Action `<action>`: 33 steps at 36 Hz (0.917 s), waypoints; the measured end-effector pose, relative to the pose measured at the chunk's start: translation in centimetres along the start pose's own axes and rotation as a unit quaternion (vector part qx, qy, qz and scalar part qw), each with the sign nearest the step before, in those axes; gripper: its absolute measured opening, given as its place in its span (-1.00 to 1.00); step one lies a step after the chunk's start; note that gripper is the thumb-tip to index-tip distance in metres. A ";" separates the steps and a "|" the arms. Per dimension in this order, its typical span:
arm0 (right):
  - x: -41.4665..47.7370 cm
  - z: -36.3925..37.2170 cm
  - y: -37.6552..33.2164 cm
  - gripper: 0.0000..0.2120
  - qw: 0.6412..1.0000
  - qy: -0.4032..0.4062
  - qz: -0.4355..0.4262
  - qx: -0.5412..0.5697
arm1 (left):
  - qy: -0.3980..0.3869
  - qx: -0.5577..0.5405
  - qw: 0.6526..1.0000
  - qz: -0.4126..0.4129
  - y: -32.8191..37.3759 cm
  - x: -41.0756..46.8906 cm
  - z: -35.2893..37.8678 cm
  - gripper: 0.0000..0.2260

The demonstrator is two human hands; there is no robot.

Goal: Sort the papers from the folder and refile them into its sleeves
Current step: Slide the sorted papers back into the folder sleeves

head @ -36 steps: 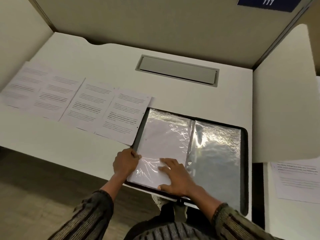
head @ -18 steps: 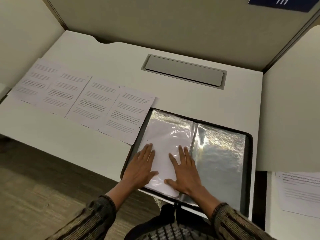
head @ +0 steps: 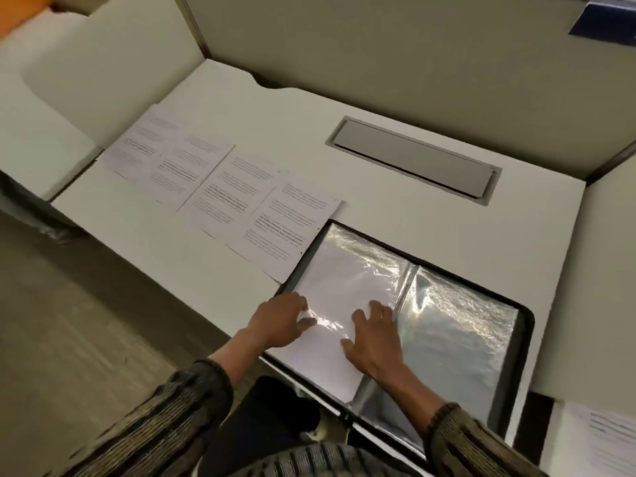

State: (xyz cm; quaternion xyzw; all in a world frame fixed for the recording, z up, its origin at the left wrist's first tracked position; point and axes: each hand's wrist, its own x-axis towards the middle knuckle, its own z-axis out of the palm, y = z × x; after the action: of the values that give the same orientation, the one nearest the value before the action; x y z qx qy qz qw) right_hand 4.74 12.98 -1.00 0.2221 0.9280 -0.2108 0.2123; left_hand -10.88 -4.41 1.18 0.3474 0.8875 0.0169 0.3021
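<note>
Head view: folder (head: pixel 527 342) lies open at desk's (head: pixel 430 232) near edge, white sheet (head: pixel 334 284) in its L sleeve (head: pixel 382 261). L hand (head: pixel 280 321) & R hand (head: pixel 377 340) rest on it, fingers loosely spread, gripping nothing. Four papers (head: pixel 223 191) in row just beside folder.

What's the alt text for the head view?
The left hand and right hand rest on a white paper sheet at the left clear plastic sleeve of an open black folder on a white desk. Four overlapping printed white pages lie in a row to the folder's left, a grey rectangular hatch behind.
</note>
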 end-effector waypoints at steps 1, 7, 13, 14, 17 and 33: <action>0.4 -0.5 0.0 -0.40 1.000 0.004 0.001 0.003 | 0.011 -0.020 1.000 -0.015 -0.3 0.1 -0.3 -0.60; 2.6 -1.9 -1.9 -0.54 0.998 0.005 -0.013 0.056 | 0.044 -0.087 0.994 -0.059 -3.7 0.0 -2.6 -0.73; 4.2 -2.1 -7.4 -0.48 0.996 0.035 -0.051 0.067 | 0.061 -0.111 0.990 -0.069 -10.6 0.3 -4.9 -0.72; 4.6 -2.0 -8.7 -0.46 0.995 0.037 -0.056 0.068 | 0.062 -0.110 0.990 -0.069 -11.9 0.4 -5.3 -0.71; 6.2 -2.0 -13.1 -0.42 0.994 0.038 -0.070 0.069 | 0.064 -0.107 0.990 -0.067 -16.5 0.7 -6.9 -0.69; 15.8 -3.5 -36.9 -0.30 0.993 0.063 -0.069 0.068 | 0.069 -0.076 0.993 -0.065 -38.6 1.3 -16.7 -0.67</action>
State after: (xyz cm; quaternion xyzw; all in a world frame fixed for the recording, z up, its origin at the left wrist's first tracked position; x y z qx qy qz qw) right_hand -27.70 -10.21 5.13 0.1846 0.9362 -0.2728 0.1228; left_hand -44.19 -29.86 4.88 0.2634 0.9229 0.0888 0.2664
